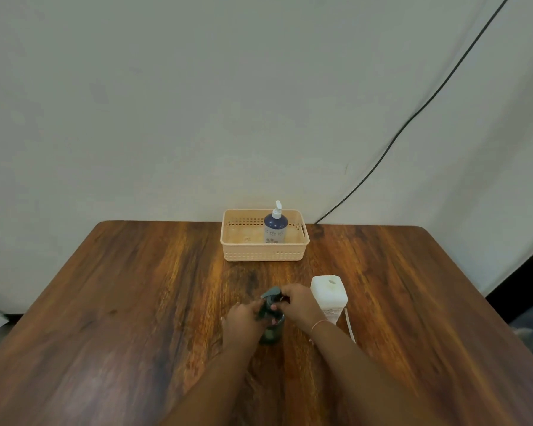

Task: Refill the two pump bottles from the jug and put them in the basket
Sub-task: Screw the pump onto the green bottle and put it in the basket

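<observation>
**Green bottle** (271, 329): stood upright on the table (130, 302), near its middle and toward the viewer, well apart from the basket (263, 252). The body is gripped by the left hand (243, 321), whose fingers are curled round it from the left. The pump (271, 295) at its top is pinched by the right hand (299, 302), with thumb and fingers closed on the collar below the nozzle. The joint between pump and neck is covered by the fingers, so it cannot be told whether the pump is fully seated. A thin bracelet (319, 323) is worn on the right wrist. Both forearms are seen entering from the lower edge.

**Jug** (328, 295): white and square-shouldered, stood upright just right of the right hand and partly hidden by the wrist. Its round mouth is seen uncapped at the top. A narrow white strip (350, 325) is laid on the table just beside the jug's near right side. What it is cannot be made out.

**Basket**: pale peach with perforated walls, set at the far edge of the table against the wall (166, 118). The blue bottle (276, 224), fitted with a white pump and a pale patterned lower band, is stood upright inside it, right of centre.

**Cable** (428, 103): black, run down the wall from the upper right to the table's far edge, just right of the basket.
</observation>
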